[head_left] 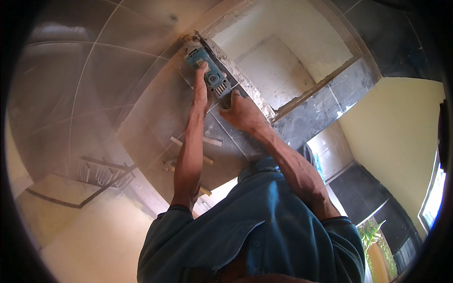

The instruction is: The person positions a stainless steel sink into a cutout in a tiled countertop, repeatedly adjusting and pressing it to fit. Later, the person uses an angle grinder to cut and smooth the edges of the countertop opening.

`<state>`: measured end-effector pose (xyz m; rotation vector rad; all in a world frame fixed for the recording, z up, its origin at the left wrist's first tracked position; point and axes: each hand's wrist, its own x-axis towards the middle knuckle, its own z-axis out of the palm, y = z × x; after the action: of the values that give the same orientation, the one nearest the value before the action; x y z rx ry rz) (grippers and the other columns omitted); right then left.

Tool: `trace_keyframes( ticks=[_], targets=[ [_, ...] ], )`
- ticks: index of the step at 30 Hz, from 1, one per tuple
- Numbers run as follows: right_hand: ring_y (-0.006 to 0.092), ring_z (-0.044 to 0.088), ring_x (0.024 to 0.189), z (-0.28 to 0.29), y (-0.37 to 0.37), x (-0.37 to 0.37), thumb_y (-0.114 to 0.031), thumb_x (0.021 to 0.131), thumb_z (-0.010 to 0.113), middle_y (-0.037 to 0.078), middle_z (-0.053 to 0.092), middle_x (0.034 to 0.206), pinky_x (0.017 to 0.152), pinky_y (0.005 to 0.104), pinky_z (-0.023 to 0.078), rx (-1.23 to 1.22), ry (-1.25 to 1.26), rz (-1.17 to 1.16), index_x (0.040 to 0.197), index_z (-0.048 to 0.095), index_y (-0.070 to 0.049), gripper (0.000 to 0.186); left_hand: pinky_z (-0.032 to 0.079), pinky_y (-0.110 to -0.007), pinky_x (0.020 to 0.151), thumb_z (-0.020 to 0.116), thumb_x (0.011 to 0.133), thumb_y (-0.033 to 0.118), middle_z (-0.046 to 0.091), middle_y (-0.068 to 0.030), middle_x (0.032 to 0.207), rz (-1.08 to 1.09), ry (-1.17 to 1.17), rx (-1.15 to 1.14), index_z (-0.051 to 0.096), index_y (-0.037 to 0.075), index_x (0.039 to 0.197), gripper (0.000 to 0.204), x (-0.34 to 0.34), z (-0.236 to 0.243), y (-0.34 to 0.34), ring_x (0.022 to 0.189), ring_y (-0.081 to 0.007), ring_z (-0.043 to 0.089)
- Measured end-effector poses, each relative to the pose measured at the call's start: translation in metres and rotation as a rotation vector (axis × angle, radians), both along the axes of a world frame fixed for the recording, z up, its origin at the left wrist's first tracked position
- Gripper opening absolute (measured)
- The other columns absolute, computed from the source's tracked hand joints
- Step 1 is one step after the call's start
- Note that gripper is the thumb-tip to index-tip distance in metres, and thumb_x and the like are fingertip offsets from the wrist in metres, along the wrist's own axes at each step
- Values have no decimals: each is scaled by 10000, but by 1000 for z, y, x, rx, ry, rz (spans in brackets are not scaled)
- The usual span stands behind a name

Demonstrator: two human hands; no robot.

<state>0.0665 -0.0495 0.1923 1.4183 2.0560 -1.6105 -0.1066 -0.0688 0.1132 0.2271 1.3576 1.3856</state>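
Observation:
A teal angle grinder [213, 79] lies along the edge of a dark tiled counter [160, 118], its front end by a rough, chipped corner. My left hand [203, 87] grips the front part of its body, thumb on top. Around the rear end of the grinder is my right hand [244, 112], closed. Its disc is hidden from me. Beside the tool runs the rough pale edge [250, 89] of a rectangular opening in the counter.
A hammer [205, 189] and a flat pale strip [212, 141] lie on the counter near my left forearm. Dark tiles [61, 75] cover the wall at left, looking hazy. Within the opening is a pale recessed floor [276, 70]. A dark tiled ledge [325, 101] borders it.

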Motion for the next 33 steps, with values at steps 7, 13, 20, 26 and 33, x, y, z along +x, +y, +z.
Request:
trace_keyframes(
  ticks=[7,13,20,26,33],
  targets=[
    [499,685,1043,3,-7,9,-275,868,668,379,676,1087,923,531,558,18,0,9,1225,526,95,533,598,-348,758,606,922,642,700,-96,961,29,-20,11,591,99,1199,610,10,-4,-6,848,-203,707],
    [502,683,1041,6,-9,14,-269,869,668,378,679,1079,923,530,558,2,-11,6,1217,526,99,526,599,-346,759,612,923,634,695,-96,964,20,-24,7,584,93,1206,611,16,-4,-10,852,-199,706],
    [512,681,1028,2,-12,22,-278,867,664,384,676,1072,922,534,556,17,25,7,1209,525,97,526,598,-352,773,613,926,629,695,-103,961,0,-11,2,578,88,1213,614,19,-3,-11,858,-210,707],
    [511,681,1031,-1,-14,26,-288,867,660,389,678,1056,916,535,557,0,15,26,1222,519,113,554,594,-363,795,609,934,608,715,-124,963,26,-3,-13,604,86,1184,578,24,-3,-15,857,-224,718],
    [516,677,1047,1,-16,33,-298,865,669,399,671,1076,919,535,556,-26,7,28,1257,513,125,597,572,-324,786,593,966,538,735,-68,949,41,-16,-5,625,100,1174,486,34,-3,-19,800,-173,707]
  ],
)
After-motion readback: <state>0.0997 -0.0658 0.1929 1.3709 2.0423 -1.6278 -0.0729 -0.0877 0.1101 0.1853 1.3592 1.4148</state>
